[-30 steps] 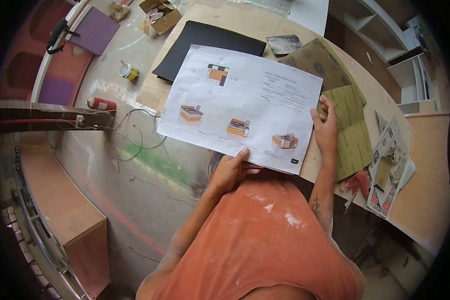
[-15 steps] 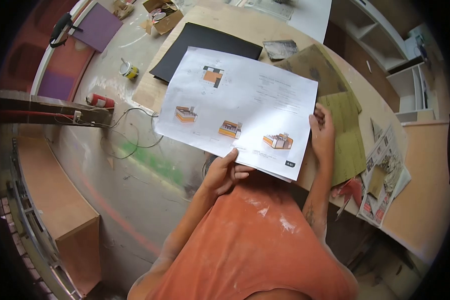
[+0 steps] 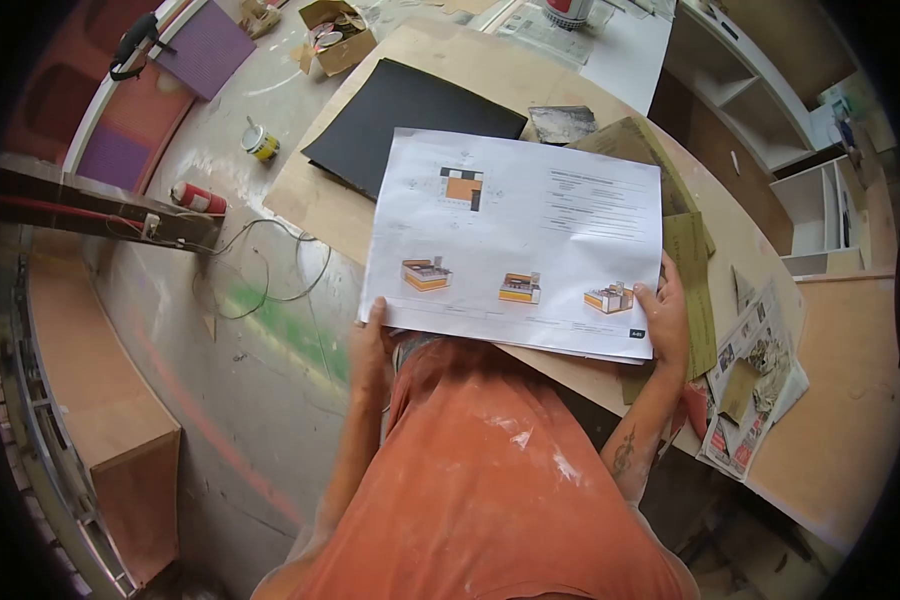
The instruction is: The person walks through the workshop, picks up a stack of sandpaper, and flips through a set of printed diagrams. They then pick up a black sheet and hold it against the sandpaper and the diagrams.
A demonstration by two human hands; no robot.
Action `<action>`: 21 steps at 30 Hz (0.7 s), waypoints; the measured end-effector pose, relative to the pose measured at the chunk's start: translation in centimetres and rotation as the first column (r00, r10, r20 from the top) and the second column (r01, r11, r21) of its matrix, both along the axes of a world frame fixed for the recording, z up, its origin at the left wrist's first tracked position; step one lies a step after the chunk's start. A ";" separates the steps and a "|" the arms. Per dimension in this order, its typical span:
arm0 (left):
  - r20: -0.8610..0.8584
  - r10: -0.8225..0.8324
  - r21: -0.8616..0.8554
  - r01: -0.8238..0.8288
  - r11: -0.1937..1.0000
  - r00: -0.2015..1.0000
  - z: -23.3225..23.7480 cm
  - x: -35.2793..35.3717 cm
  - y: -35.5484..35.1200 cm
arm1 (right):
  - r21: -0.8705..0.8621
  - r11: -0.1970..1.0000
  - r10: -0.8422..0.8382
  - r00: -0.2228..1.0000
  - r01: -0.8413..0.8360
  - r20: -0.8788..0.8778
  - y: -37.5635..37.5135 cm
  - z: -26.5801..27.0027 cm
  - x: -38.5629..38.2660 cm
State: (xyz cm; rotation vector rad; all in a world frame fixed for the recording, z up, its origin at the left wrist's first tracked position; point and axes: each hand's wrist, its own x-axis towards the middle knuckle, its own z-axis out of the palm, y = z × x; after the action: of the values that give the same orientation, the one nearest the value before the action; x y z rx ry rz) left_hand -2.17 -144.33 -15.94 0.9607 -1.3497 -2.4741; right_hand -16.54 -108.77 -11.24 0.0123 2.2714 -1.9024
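Note:
Printed drawing sheets [image 3: 510,240] are held up before me, showing a small plan, lines of text and several orange-and-white counter drawings. My left hand [image 3: 372,350] grips their lower left corner, thumb on the front and fingers hidden behind. At the lower right edge my right hand [image 3: 670,315] is closed on the sheets too, thumb in front. Behind the paper, a black folder or stack of black sheets [image 3: 410,120] lies on the wooden table [image 3: 310,195]. Sandpaper sheets [image 3: 688,290] lie beyond my right hand, partly covered by the paper.
Crumpled newspaper [image 3: 755,370] lies on the table's right side, and a grey stained piece [image 3: 562,124] near its back. On the floor are a paint can [image 3: 260,143], a cardboard box [image 3: 338,45] and loose cable [image 3: 270,290]. A red cylinder [image 3: 198,197] lies at the left.
My left hand has shifted from the bottom edge to the lower left corner. The sheets have moved right and down in view and turned more level. My right hand keeps its hold.

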 end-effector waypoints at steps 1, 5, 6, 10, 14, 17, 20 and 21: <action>0.016 -0.021 -0.094 0.022 0.995 1.000 -0.1 0.0 -1.3 | -0.001 1.000 0.012 1.000 -0.012 0.006 0.2 -0.3 0.0; 0.092 -0.057 -0.307 0.083 0.948 0.994 0.3 -0.4 -3.7 | -0.062 0.998 -0.022 0.997 0.026 0.070 0.6 -1.7 0.0; 0.117 -0.068 -0.319 0.103 0.942 0.991 0.7 -0.5 -3.8 | -0.081 0.996 -0.025 0.998 0.030 0.062 0.8 -1.9 -0.2; 0.136 -0.115 -0.331 0.155 0.931 0.984 1.0 -0.8 -4.1 | -0.083 0.996 -0.012 0.995 0.020 0.097 1.2 -2.3 -0.1; 0.109 -0.095 -0.435 0.134 0.890 0.989 0.2 -1.6 -4.4 | -0.092 0.996 0.008 0.997 -0.001 0.077 1.6 -2.8 -0.5; 0.119 -0.113 -0.521 0.159 0.839 0.986 0.0 -2.2 -5.6 | -0.071 0.998 0.003 0.997 0.003 0.075 1.9 -2.8 -0.4; 0.152 -0.137 -0.563 0.200 0.802 0.979 1.5 -3.5 -5.8 | -0.082 0.997 0.010 0.998 -0.005 0.056 1.8 -2.6 -0.3; 0.131 -0.151 -0.593 0.200 0.780 0.980 1.9 -4.1 -5.9 | -0.121 0.993 0.021 0.999 -0.017 0.035 1.6 -2.5 -0.3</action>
State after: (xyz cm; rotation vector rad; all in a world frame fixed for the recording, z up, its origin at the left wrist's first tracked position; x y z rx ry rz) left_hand -6.23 -150.25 -14.02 0.7947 -2.1543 -1.8851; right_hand -16.85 -107.17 -13.74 0.0087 2.1222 -2.0094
